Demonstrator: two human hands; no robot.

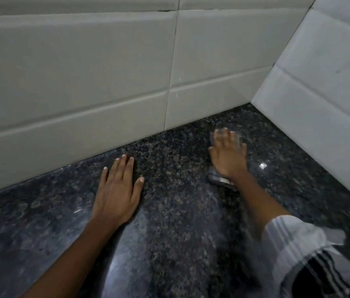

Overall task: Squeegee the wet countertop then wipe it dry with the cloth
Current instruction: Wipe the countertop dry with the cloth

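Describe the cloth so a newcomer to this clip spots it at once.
On the dark speckled countertop, look toward the corner where the two tiled walls meet. The cloth lies flat under the right hand; the left hand presses bare stone.

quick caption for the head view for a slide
Right hand presses the cloth on the speckled countertop near the tiled corner; left hand rests flat alongside.

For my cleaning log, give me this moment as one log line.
phase: wipe | left hand: flat on countertop | right hand: pressing cloth, motion-blurred | spot: corner by tiled wall
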